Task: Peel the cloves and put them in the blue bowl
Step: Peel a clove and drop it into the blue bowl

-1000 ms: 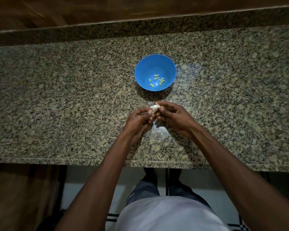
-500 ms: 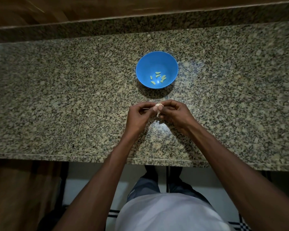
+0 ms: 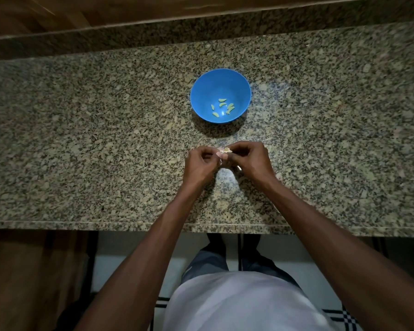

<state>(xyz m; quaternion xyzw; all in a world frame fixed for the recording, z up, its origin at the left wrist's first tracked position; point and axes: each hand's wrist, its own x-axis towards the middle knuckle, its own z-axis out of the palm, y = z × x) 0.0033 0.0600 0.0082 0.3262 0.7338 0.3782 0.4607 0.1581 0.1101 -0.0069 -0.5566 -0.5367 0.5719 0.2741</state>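
A blue bowl [image 3: 202, 91] stands on the granite counter with several pale peeled cloves [image 3: 222, 107] at its bottom. Just in front of it, my left hand [image 3: 200, 163] and my right hand [image 3: 251, 161] meet over the counter. Both pinch a small garlic clove [image 3: 225, 150] with whitish skin, held between the fingertips. Most of the clove is hidden by my fingers. A thin pale scrap of skin [image 3: 239, 167] shows under my right hand.
The speckled granite counter [image 3: 105, 151] runs the full width, with its front edge [image 3: 129, 224] near my body. A raised granite ledge [image 3: 201, 29] and a wooden surface lie behind the bowl.
My hands have drawn a little closer together on the clove and my fingers have curled further over it. The bowl has not moved.
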